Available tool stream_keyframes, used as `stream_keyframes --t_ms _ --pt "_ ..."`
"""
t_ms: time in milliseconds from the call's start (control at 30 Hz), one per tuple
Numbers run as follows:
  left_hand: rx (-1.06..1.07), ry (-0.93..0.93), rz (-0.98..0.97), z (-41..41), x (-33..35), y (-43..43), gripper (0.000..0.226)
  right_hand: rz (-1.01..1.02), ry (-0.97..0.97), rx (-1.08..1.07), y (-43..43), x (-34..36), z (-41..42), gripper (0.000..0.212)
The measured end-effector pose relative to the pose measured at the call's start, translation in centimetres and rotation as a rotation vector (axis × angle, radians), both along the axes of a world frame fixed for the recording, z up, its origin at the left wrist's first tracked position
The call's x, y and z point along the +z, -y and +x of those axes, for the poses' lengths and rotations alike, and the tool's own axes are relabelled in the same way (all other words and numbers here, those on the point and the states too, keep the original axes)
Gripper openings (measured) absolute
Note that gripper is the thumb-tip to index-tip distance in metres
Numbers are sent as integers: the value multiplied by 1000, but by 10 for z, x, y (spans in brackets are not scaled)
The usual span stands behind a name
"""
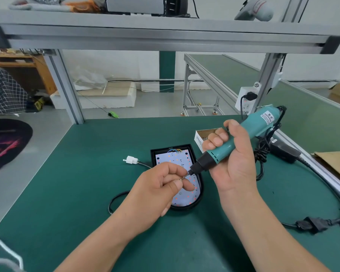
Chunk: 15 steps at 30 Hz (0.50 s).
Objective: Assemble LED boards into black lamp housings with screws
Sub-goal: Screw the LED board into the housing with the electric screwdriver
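Observation:
A black lamp housing (200, 184) lies on the green bench top with a white LED board (172, 156) seated inside it. My right hand (230, 158) grips a teal electric screwdriver (249, 132), its black nose tilted down to the left above the board. My left hand (159, 188) pinches a small screw (182, 179) at the driver's bit tip, just over the board. The hands hide the middle of the board. A black cable with a white connector (131, 160) runs out of the housing to the left.
A small cardboard box of screws (201, 134) stands behind my right hand. The driver's black cord and power adapter (283, 151) lie to the right, with a plug (312, 224) near the front. A socket box (246, 100) hangs on the frame post. Brown cardboard (338, 163) lies far right.

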<state>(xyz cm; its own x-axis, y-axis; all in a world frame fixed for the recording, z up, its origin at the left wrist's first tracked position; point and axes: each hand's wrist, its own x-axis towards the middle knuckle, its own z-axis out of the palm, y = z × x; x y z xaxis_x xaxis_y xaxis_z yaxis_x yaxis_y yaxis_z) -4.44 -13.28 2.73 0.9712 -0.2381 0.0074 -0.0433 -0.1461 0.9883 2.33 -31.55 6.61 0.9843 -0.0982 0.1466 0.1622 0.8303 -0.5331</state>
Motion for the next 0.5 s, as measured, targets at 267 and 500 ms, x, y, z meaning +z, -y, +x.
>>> stream_keyframes --t_ms 267,500 --pt "38 10 -14 -1 1 1 22 66 -56 -19 -1 -6 3 15" --pt "16 25 0 1 1 -3 34 103 -72 -38 -2 -9 3 17"
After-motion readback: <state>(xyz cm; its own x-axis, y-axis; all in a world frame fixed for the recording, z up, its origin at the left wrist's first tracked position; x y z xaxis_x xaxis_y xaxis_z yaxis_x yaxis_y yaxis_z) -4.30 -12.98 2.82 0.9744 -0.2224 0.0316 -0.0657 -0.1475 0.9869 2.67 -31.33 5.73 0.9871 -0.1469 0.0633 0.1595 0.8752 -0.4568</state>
